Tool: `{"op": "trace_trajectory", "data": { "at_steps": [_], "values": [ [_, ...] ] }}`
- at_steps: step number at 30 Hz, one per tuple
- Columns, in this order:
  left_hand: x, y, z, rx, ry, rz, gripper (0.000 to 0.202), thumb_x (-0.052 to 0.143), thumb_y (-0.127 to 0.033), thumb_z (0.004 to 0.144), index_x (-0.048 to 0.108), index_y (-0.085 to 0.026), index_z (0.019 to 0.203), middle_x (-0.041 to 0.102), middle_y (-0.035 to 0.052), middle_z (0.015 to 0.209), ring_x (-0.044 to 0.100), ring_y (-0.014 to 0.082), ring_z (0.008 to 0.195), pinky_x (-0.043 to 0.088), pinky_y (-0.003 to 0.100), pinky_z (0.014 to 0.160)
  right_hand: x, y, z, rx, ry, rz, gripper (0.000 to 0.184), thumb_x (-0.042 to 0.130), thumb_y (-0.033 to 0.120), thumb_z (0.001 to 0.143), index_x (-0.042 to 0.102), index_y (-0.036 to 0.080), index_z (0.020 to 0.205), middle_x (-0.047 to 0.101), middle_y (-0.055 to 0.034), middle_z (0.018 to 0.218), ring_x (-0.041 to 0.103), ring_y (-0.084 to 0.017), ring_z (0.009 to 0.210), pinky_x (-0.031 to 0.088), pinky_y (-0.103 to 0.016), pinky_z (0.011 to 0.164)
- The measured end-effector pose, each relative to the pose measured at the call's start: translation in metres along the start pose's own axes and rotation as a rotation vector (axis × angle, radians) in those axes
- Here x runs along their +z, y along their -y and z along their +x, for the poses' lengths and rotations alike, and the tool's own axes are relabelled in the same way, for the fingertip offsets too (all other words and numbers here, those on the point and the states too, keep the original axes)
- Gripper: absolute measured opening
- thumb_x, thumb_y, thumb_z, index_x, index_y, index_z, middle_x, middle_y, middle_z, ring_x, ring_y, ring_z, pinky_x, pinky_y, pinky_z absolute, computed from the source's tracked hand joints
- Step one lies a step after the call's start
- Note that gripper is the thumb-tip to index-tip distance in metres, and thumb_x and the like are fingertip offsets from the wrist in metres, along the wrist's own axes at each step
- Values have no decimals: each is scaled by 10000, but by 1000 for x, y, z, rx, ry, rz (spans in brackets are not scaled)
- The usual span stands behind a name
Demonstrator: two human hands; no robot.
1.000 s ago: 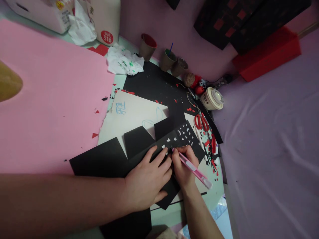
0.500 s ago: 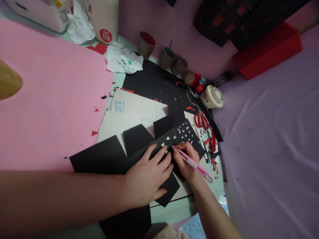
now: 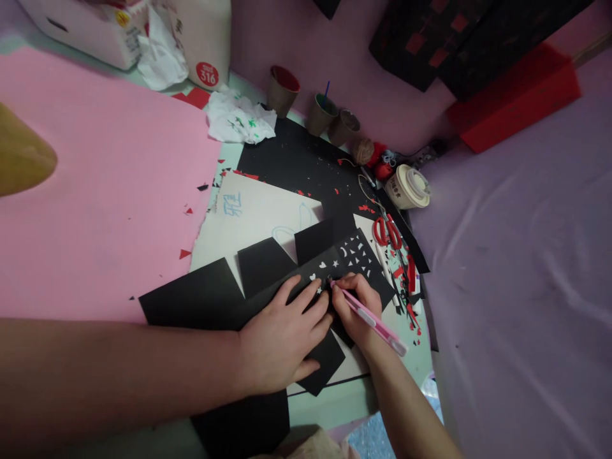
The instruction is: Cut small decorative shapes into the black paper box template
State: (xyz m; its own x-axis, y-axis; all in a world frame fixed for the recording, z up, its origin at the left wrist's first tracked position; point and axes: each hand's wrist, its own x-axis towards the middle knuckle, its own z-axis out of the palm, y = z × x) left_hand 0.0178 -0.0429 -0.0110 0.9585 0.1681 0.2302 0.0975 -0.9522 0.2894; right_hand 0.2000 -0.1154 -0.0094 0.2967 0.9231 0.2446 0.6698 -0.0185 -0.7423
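Note:
My left hand (image 3: 287, 331) lies flat on a sheet of black card (image 3: 191, 296), its fingers spread. In my right hand (image 3: 356, 309) is a pink craft knife (image 3: 375, 323), gripped like a pen. Its tip rests on the card just beyond my left fingertips; the blade itself is too small to make out. Around the tip, the card has hearts, stars, a moon and several small triangles cut through, showing white. Flaps of the card stick out on its far and near sides. Beneath it lies a white sheet (image 3: 258, 197) with blue pen marks.
Red-handled scissors (image 3: 386, 233) lie at the right among red and black paper scraps. Behind are a lidded paper cup (image 3: 408, 187), a ball of twine (image 3: 363, 152), several brown cups and crumpled tissue (image 3: 239, 119). A pink sheet (image 3: 109, 185) covers the left side.
The view has shifted slightly. The back end of the craft knife has swung a little toward the left, while its tip stays at nearly the same spot. My left hand keeps its place.

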Motion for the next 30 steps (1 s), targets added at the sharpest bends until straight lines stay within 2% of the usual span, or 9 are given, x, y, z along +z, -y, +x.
{"op": "trace_trajectory", "data": {
  "at_steps": [7, 15, 25, 30],
  "values": [
    [0, 0, -1, 1, 5, 8, 641, 555, -598, 843, 526, -183, 1331, 519, 125, 1386, 344, 367, 1360, 195, 580, 1107, -11, -7, 9, -153, 132, -45, 112, 598, 143, 855, 529, 225, 826, 584, 18, 766, 570, -112, 654, 465, -233, 614],
    [-4, 0, 1, 11, 15, 28, 635, 571, -598, 836, 541, -192, 1322, 518, 127, 1393, 360, 364, 1356, 201, 574, 1106, -11, -11, 9, -176, 124, -24, 94, 595, 163, 857, 539, 229, 819, 598, 10, 757, 575, -121, 642, 479, -247, 600],
    [-7, 1, 2, 29, 63, 45, 625, 535, -588, 866, 515, -203, 1358, 492, 140, 1426, 368, 369, 1349, 216, 577, 1094, -34, -17, 30, -240, 398, 32, 22, 595, 205, 889, 598, 226, 885, 649, -11, 840, 618, -141, 729, 495, -272, 661],
    [-6, 1, 2, 33, 52, 53, 624, 535, -595, 863, 521, -209, 1353, 502, 138, 1418, 377, 370, 1345, 218, 574, 1092, -34, -22, 31, -285, 403, 63, 31, 597, 192, 891, 603, 219, 905, 651, -23, 865, 631, -149, 773, 505, -282, 689]
  ]
}}
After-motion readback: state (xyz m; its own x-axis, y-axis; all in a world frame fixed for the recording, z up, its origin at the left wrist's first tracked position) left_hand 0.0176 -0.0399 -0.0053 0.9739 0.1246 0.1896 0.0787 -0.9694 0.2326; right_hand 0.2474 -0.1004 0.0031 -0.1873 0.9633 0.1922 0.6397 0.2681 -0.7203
